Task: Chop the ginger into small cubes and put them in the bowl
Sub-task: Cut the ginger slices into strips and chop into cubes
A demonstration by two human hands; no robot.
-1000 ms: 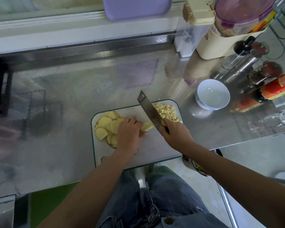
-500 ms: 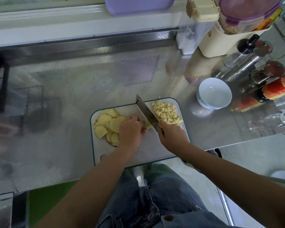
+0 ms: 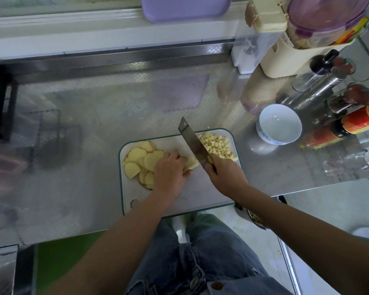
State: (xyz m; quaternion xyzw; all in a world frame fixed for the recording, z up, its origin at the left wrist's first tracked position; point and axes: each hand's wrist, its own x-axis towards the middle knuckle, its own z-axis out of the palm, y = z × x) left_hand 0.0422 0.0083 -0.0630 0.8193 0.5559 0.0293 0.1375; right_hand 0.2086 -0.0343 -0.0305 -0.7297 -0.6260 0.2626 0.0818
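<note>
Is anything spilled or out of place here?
One small pale ginger cube lies on the steel counter just beyond the far edge of the white green-rimmed cutting board, apart from the cube pile. Otherwise nothing stands out.

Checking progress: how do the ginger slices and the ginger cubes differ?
The ginger slices are broad, flat rounds overlapping at the cutting board's left; the ginger cubes are small dice heaped at its far right corner. The slices lie left of the knife, some held by the left hand; the cubes lie right of it, untouched. Both are pale yellow; neither is in the bowl.
</note>
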